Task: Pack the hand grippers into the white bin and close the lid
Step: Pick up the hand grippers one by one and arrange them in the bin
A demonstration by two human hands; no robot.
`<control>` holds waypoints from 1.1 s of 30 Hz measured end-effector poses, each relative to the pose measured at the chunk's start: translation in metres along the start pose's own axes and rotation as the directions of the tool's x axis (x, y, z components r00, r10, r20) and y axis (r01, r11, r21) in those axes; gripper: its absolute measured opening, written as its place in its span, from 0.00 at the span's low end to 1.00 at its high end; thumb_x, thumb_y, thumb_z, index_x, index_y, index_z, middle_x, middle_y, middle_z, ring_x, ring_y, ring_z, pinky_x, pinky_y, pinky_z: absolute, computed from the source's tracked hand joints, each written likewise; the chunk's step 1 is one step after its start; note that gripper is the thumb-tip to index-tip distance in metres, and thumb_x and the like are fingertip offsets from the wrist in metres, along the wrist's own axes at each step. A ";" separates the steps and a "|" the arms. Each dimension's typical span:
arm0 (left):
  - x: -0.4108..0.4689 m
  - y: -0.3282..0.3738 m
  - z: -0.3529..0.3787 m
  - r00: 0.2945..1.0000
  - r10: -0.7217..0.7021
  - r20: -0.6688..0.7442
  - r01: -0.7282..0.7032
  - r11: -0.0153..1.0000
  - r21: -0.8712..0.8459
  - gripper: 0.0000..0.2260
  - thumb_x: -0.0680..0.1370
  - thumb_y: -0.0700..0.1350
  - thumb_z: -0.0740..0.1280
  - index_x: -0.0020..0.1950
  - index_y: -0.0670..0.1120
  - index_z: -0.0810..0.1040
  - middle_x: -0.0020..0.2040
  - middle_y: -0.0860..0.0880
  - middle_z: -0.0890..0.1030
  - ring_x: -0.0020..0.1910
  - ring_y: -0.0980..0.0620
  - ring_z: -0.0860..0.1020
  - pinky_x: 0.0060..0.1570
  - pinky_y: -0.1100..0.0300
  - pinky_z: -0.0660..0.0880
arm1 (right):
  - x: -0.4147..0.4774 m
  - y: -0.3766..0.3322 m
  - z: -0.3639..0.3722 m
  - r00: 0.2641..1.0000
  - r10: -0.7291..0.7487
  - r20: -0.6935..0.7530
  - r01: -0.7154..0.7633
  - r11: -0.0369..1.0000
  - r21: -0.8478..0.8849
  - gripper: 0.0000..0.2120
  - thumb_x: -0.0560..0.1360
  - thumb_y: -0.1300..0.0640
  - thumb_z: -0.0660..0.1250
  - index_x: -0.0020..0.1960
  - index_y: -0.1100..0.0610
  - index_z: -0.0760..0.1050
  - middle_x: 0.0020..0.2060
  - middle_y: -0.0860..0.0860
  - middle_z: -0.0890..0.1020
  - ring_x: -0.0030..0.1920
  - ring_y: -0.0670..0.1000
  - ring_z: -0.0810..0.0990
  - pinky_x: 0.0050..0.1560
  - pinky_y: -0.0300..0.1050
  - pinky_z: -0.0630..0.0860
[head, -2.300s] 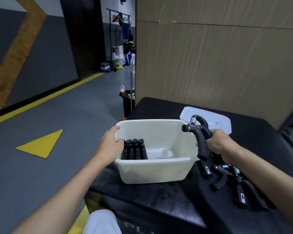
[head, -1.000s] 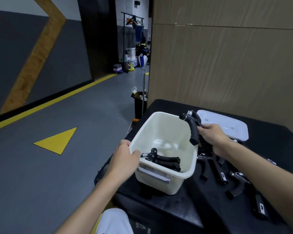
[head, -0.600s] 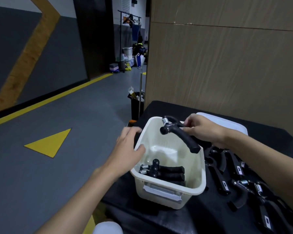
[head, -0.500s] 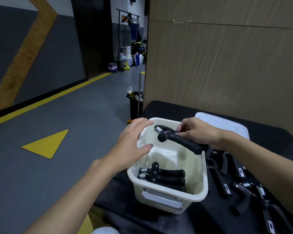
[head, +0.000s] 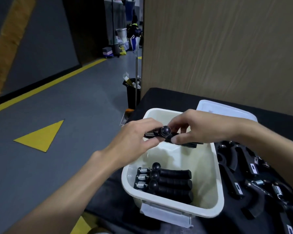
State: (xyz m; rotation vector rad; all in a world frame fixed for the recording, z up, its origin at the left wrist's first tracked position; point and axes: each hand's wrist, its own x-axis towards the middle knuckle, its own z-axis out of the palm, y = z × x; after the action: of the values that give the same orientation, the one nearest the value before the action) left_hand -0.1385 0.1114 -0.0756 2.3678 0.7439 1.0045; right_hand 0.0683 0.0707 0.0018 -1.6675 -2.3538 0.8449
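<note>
A white bin stands open on the black table. Three black hand grippers lie side by side on its floor, springs to the left. Both hands hold another black hand gripper level above the bin's far half. My left hand pinches its spring end. My right hand grips its handle from above. Several more hand grippers lie loose on the table to the right of the bin. The white lid lies flat behind the bin, partly hidden by my right hand.
A wood-panelled wall rises right behind the table. Left of the table the grey floor drops away, with a yellow triangle painted on it. A black waste bin and a thin pole stand at the table's far left corner.
My left hand left the bin's rim and took the spring end of the hand gripper. My right hand brought that gripper from the bin's right side to above the bin.
</note>
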 end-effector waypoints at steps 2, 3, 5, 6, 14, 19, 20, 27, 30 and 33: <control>0.001 -0.001 0.005 1.000 0.012 0.020 -0.012 0.999 0.034 0.08 0.76 0.47 0.72 0.53 0.56 0.81 0.47 0.60 0.80 0.49 0.54 0.79 0.53 0.50 0.74 | 0.006 0.000 0.007 0.999 -0.013 -0.052 0.005 0.989 -0.145 0.04 0.75 0.53 0.69 0.48 0.49 0.82 0.35 0.43 0.81 0.33 0.42 0.75 0.36 0.35 0.72; 0.001 -0.003 0.007 1.000 0.017 0.024 -0.019 0.997 0.075 0.08 0.75 0.49 0.71 0.53 0.58 0.80 0.48 0.61 0.79 0.51 0.56 0.78 0.56 0.49 0.72 | 0.009 0.002 0.011 0.998 -0.005 -0.059 -0.004 0.988 -0.154 0.03 0.75 0.54 0.69 0.46 0.50 0.82 0.31 0.43 0.79 0.30 0.42 0.73 0.33 0.33 0.70; -0.003 -0.008 0.010 0.999 -0.042 0.001 0.042 0.995 0.085 0.11 0.75 0.50 0.70 0.57 0.58 0.78 0.54 0.63 0.76 0.60 0.58 0.74 0.64 0.50 0.69 | 0.014 0.007 0.016 0.998 0.022 -0.062 -0.033 0.983 -0.182 0.04 0.75 0.56 0.69 0.43 0.54 0.81 0.28 0.45 0.75 0.28 0.44 0.70 0.30 0.31 0.68; -0.006 -0.010 0.012 0.993 -0.119 -0.029 0.120 0.992 0.046 0.16 0.76 0.48 0.68 0.63 0.56 0.76 0.61 0.64 0.72 0.65 0.59 0.71 0.68 0.53 0.66 | 0.017 0.010 0.019 0.996 0.037 -0.076 -0.052 0.975 -0.216 0.04 0.75 0.56 0.68 0.43 0.55 0.81 0.28 0.45 0.74 0.27 0.44 0.70 0.30 0.30 0.68; -0.023 -0.010 0.018 0.723 -0.687 0.072 0.623 0.602 -0.499 0.13 0.80 0.40 0.54 0.53 0.37 0.77 0.43 0.47 0.79 0.43 0.51 0.77 0.45 0.55 0.71 | 0.050 0.029 0.064 0.987 0.139 0.084 -0.113 0.960 -0.258 0.08 0.73 0.57 0.71 0.51 0.56 0.83 0.37 0.48 0.81 0.40 0.50 0.76 0.39 0.39 0.69; -0.022 -0.017 0.019 0.744 -0.667 0.040 0.616 0.660 -0.431 0.14 0.76 0.43 0.54 0.51 0.35 0.73 0.39 0.47 0.73 0.39 0.50 0.70 0.42 0.54 0.66 | 0.055 0.025 0.081 0.980 0.116 0.160 -0.070 0.960 -0.272 0.07 0.74 0.57 0.70 0.49 0.59 0.82 0.37 0.50 0.78 0.41 0.53 0.75 0.41 0.41 0.69; -0.022 -0.017 0.019 0.741 -0.671 0.038 0.619 0.659 -0.427 0.14 0.76 0.43 0.54 0.51 0.34 0.73 0.39 0.47 0.72 0.39 0.50 0.69 0.41 0.54 0.65 | 0.054 0.025 0.082 0.980 0.114 0.160 -0.068 0.960 -0.272 0.06 0.74 0.57 0.70 0.48 0.59 0.81 0.37 0.50 0.78 0.41 0.53 0.75 0.42 0.41 0.69; -0.021 -0.019 0.020 0.762 -0.648 0.004 0.605 0.709 -0.362 0.18 0.73 0.47 0.53 0.51 0.34 0.72 0.38 0.47 0.71 0.37 0.51 0.68 0.39 0.54 0.65 | 0.049 0.026 0.082 0.974 0.087 0.207 -0.042 0.976 -0.215 0.06 0.76 0.59 0.68 0.51 0.57 0.82 0.38 0.48 0.79 0.42 0.51 0.76 0.43 0.40 0.68; -0.019 -0.019 0.019 0.768 -0.640 -0.002 0.606 0.728 -0.320 0.18 0.74 0.48 0.52 0.50 0.35 0.72 0.37 0.47 0.70 0.36 0.51 0.67 0.39 0.54 0.66 | 0.049 0.027 0.083 0.977 0.081 0.196 -0.037 0.975 -0.218 0.06 0.76 0.59 0.68 0.51 0.58 0.82 0.36 0.47 0.77 0.42 0.51 0.75 0.43 0.40 0.68; -0.019 -0.020 0.020 0.775 -0.632 -0.006 0.607 0.747 -0.269 0.17 0.76 0.48 0.51 0.49 0.38 0.73 0.36 0.50 0.71 0.35 0.52 0.68 0.38 0.54 0.67 | 0.048 0.029 0.085 0.979 0.078 0.187 -0.036 0.974 -0.223 0.07 0.76 0.59 0.67 0.51 0.58 0.82 0.38 0.48 0.78 0.43 0.51 0.75 0.44 0.41 0.69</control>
State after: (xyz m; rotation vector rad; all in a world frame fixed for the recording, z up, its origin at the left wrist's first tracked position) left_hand -0.1403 0.1106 -0.1093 1.6620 1.2533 0.8490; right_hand 0.0389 0.0901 -0.0934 -1.8189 -2.6265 0.8182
